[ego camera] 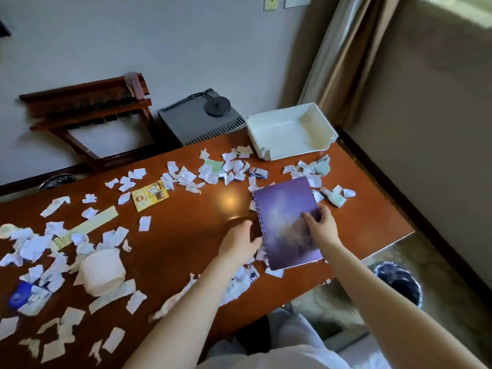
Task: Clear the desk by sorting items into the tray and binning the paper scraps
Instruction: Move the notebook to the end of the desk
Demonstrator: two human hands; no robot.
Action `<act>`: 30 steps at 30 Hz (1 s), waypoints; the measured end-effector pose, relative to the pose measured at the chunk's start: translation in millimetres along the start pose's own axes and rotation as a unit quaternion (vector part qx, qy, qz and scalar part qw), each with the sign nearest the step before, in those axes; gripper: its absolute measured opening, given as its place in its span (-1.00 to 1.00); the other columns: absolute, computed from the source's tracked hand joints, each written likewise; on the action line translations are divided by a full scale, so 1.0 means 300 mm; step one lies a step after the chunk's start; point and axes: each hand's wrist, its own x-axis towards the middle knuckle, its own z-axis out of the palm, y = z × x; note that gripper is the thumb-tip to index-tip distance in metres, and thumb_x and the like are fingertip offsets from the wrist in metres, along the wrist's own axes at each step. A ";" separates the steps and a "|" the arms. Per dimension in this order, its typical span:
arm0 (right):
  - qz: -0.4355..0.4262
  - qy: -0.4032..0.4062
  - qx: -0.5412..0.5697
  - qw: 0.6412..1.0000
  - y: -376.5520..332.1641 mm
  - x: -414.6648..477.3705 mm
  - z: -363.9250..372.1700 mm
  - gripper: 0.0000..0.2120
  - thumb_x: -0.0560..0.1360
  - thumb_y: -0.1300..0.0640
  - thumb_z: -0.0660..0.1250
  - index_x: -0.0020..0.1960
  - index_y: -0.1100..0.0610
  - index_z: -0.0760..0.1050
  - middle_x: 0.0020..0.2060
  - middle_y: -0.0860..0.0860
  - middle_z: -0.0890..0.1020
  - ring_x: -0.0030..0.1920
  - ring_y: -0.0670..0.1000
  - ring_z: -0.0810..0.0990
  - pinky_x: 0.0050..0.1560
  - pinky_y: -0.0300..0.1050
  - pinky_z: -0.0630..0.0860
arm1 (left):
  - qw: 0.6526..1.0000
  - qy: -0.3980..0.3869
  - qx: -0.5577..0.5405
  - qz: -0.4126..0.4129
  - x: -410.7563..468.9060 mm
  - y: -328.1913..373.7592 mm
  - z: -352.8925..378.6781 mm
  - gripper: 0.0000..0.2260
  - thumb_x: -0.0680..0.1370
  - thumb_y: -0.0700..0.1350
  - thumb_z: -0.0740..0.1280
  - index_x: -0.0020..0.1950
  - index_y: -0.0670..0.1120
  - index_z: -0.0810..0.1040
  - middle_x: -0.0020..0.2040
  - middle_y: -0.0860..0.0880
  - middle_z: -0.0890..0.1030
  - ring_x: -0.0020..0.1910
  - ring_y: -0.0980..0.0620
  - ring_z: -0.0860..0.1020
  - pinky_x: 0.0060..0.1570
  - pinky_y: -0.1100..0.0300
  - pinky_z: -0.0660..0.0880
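A purple spiral notebook (285,209) is lifted a little off the brown desk (186,235) near its right end. My right hand (320,226) grips its right edge, thumb on the cover. My left hand (239,242) is at the spiral binding, fingers curled against that edge. A white tray (290,129) stands empty at the desk's far right corner. White paper scraps (213,171) lie scattered over most of the desk. A black bin (399,283) sits on the floor, right of the desk.
On the desk lie a small toy car (258,173), a yellow packet (150,195), a pale green ruler (85,227), a white ribbed cup (102,270) and a blue object (20,295). A grey box (199,121) and a wooden rack (87,115) stand behind.
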 end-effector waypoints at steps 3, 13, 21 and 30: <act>0.013 0.039 0.001 0.999 0.047 0.101 -0.144 -0.63 0.52 0.15 0.30 0.31 0.17 0.38 0.13 0.11 0.56 0.13 0.15 0.52 0.12 -0.02 0.43 | 0.995 -0.015 0.093 0.042 0.079 0.118 0.061 -0.60 0.56 -0.01 0.22 0.36 -0.12 0.33 0.36 -0.10 0.41 0.34 -0.11 0.36 0.25 -0.02 0.41; 0.062 0.127 0.007 0.990 0.210 0.445 -0.542 -0.67 0.51 0.12 0.28 0.25 0.13 0.41 -0.11 0.00 0.51 -0.03 0.09 0.51 -0.03 -0.16 0.33 | 0.955 -0.081 0.251 0.138 0.438 0.577 0.323 -0.47 0.57 -0.05 0.18 0.50 -0.11 0.10 0.56 -0.08 -0.01 0.54 -0.07 -0.07 0.46 -0.07 0.11; 0.081 0.139 -0.018 0.987 0.337 0.550 -0.705 -0.64 0.52 0.07 0.25 0.32 0.05 0.38 0.00 -0.01 0.55 0.10 0.07 0.52 0.06 -0.12 0.38 | 0.918 -0.135 0.338 0.158 0.621 0.762 0.505 -0.44 0.60 -0.08 0.14 0.53 -0.13 -0.02 0.56 -0.05 -0.04 0.54 -0.03 -0.11 0.47 -0.09 -0.02; 0.084 0.120 -0.022 0.989 0.393 0.582 -0.720 -0.62 0.53 0.08 0.25 0.34 0.07 0.36 0.12 0.05 0.57 0.17 0.11 0.51 0.10 -0.10 0.38 | 0.902 -0.169 0.369 0.143 0.634 0.698 0.547 -0.44 0.62 0.08 0.03 0.54 -0.04 -0.10 0.55 0.03 -0.20 0.53 0.00 -0.21 0.48 -0.15 -0.06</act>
